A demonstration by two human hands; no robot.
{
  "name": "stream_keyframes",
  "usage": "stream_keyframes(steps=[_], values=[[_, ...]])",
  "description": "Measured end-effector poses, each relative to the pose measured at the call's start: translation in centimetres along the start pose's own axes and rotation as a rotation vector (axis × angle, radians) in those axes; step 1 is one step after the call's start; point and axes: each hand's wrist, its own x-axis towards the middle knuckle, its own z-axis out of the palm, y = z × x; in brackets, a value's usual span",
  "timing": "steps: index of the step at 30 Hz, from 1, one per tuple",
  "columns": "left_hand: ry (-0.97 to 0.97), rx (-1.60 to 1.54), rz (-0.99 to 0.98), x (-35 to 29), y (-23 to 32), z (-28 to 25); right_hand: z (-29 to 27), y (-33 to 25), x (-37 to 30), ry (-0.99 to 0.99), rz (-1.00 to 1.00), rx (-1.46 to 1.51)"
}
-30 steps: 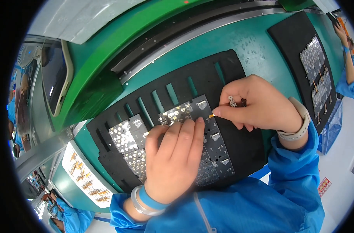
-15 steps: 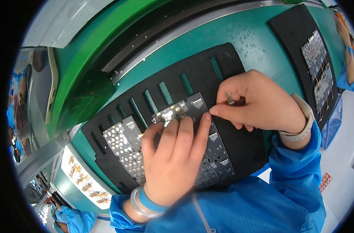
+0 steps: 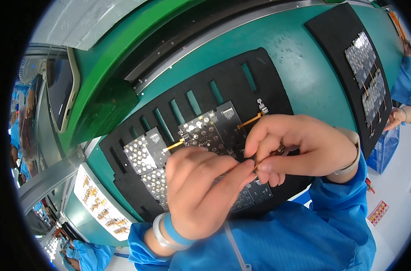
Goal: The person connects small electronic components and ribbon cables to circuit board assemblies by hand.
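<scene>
Two dark circuit board panels with shiny round contacts, the left panel (image 3: 144, 156) and the middle panel (image 3: 230, 122), lie on a slotted black foam mat (image 3: 271, 77). My right hand (image 3: 304, 144) pinches a thin orange flex cable (image 3: 257, 167) over the middle panel. Within its curled fingers sits a small metallic part (image 3: 281, 149), partly hidden. My left hand (image 3: 201, 194) meets it there, fingertips closed on the cable's end. One flex cable with a metal connector (image 3: 250, 121) extends from the middle panel's right edge; another flex cable (image 3: 175, 145) lies between the panels.
A second black mat (image 3: 332, 36) at the right bears boards with flex cables (image 3: 368, 81). At the lower left lies a white sheet (image 3: 88, 180) of small orange parts. A green frame (image 3: 97, 72) rises at the left. A co-worker's hand (image 3: 396, 118) is near a blue basket (image 3: 383, 151).
My right hand has moved down from the middle panel's upper right corner, uncovering a flex cable there. My left fingers, spread over the boards before, have drawn together against my right fingertips.
</scene>
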Motion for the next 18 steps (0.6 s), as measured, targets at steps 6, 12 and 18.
stream_keyframes(steps=[6, 12, 18], values=[[-0.003, 0.065, 0.086, -0.8, 0.2, 0.5, 1.2, 0.8, -0.1, 0.139, 0.071, -0.154], [-0.118, 0.189, 0.098, -1.6, 1.1, 0.9, 1.5, 0.4, -1.4, 0.193, 0.148, -0.327], [-0.201, -0.112, 0.087, -3.0, 2.7, 1.2, 1.2, 0.7, -0.9, 0.306, 0.186, -0.436]])
